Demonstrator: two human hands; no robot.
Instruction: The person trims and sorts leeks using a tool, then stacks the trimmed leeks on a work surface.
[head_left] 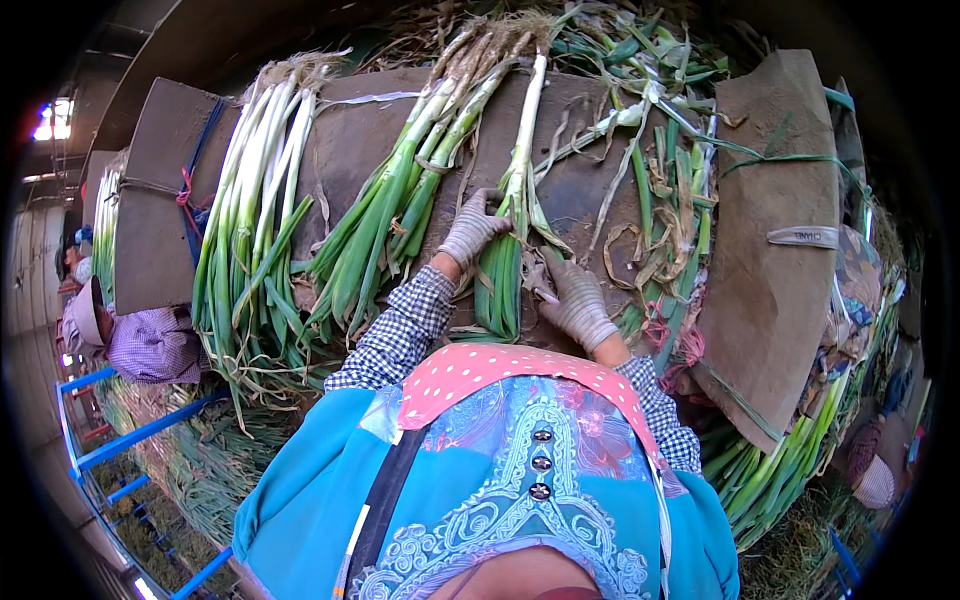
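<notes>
My left hand [472, 232], in a grey-white striped glove, closes around a single green onion [525, 140] about where its white stalk turns green. The onion's roots point away from me and its leaves bend down close to my body. My right hand [577, 305], gloved alike, is closed with thumb and fingers together on a loose outer leaf [545, 232] peeling off that stalk. Just left of my left hand lies a pile of green onions [410, 170] with soil and brown skins on them. Farther left rests a bundle of cleaner, whiter green onions [262, 150].
Peeled leaves and dry skins [675, 190] are heaped on the right of the brown board [385, 90]. Upright cardboard panels [775, 230] [165, 190] tied with cord flank the board. A blue metal rail [150, 430] runs at lower left, near another person [155, 340].
</notes>
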